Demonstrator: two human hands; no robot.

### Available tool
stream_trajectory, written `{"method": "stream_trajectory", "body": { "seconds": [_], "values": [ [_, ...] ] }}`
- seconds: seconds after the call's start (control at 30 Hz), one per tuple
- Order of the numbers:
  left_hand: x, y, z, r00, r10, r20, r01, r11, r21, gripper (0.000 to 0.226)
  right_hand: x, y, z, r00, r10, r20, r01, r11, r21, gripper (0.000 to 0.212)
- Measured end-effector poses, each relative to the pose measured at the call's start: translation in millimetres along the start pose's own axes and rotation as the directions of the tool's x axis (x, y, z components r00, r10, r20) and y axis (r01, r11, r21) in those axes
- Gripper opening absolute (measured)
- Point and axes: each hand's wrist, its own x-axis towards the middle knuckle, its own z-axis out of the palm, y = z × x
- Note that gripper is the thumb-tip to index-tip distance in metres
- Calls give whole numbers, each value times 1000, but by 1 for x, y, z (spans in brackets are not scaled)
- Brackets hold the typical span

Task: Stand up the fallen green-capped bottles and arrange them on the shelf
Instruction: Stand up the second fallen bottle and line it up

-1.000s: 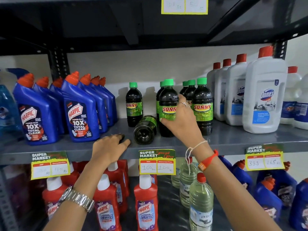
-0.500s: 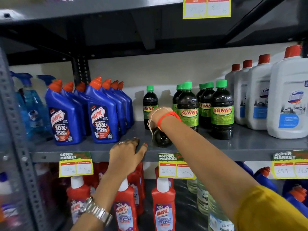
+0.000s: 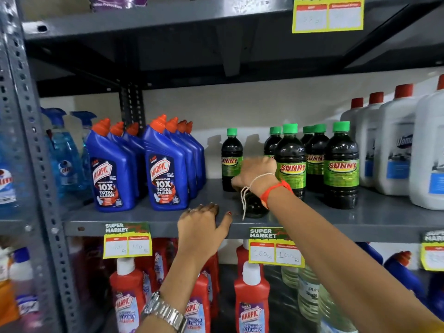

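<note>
Since a second ago the right hand (image 3: 255, 173) has left the upright bottle and dropped onto the fallen bottle (image 3: 254, 206), which lies under its wrist on the shelf (image 3: 384, 217). Can't tell if its fingers are closed. Left hand (image 3: 204, 221) rests spread nearby. Next: tilt that glossy, round, dark bottle upright.

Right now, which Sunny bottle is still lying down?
The dark one under the right hand: the fallen bottle lies on its side near the shelf's front edge, base toward the camera. The other green-capped Sunny bottles all stand upright.
</note>
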Motion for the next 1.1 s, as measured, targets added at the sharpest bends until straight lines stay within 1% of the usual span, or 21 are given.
{"method": "stream_trajectory", "body": {
  "seconds": [0.07,0.1,0.17,0.27,0.33,0.43,0.47,0.53,0.63,0.67,0.73,0.77,0.8,0.87,0.9,0.97,1.0,1.03,1.07,1.1],
  "values": [
    [1,0,1,1000,0,8,0,1000,0,68,-6,7,-3,990,53,-134,-31,986,162,42],
    [1,0,1,1000,0,14,0,1000,3,71,-10,10,-4,977,76,-199,-28,972,234,44],
    [2,0,2,1000,2,23,-3,1000,13,74,-14,16,-6,947,108,-304,23,917,398,56],
    [2,0,3,1000,9,8,-9,1000,10,74,-12,21,-6,909,171,-380,131,747,652,73],
    [1,-1,4,1000,6,9,-6,1000,14,74,-10,21,-3,915,170,-367,185,630,754,76],
    [1,-1,5,1000,-8,10,8,1000,21,70,-10,16,7,929,148,-338,224,502,835,76],
    [2,0,5,1000,-11,9,11,1000,17,67,-10,15,12,936,124,-328,237,467,852,76],
    [1,-1,5,1000,-15,0,15,1000,6,60,-11,13,24,949,78,-305,242,436,867,76],
    [1,0,5,1000,-21,-2,21,1000,-7,57,-10,13,37,964,81,-253,213,335,918,77],
    [1,1,5,1000,-20,-10,20,1000,-11,57,-8,14,38,968,79,-236,200,319,927,77],
    [0,1,4,1000,-19,-17,18,1000,-20,57,-6,16,36,978,58,-200,168,348,922,76],
    [0,2,4,1000,-18,-14,18,1000,-24,58,-6,16,35,982,54,-181,148,372,916,78],
    [0,2,4,1000,-17,-10,17,1000,-26,58,-5,15,35,983,60,-171,133,402,906,84],
    [1,1,4,1000,-13,3,13,1000,-24,58,-6,13,39,980,93,-175,100,529,843,107],
    [1,1,4,1000,-10,6,10,1000,-22,58,-8,13,41,976,102,-192,92,604,792,113],
    [0,1,4,1000,-8,-2,8,1000,-16,58,-9,12,41,967,105,-233,101,680,726,111],
    [0,0,4,1000,-9,-5,9,1000,-16,58,-8,12,41,968,105,-227,94,688,720,107],
    [0,1,4,1000,-10,-4,10,1000,-18,59,-5,13,40,977,100,-190,77,661,746,104],
    [0,1,4,1000,-10,-2,10,1000,-21,61,0,15,40,989,92,-118,39,604,796,99],
    [0,1,4,1000,-9,-1,9,1000,-24,62,4,17,39,997,66,-41,1,517,856,94]
  ]
}}
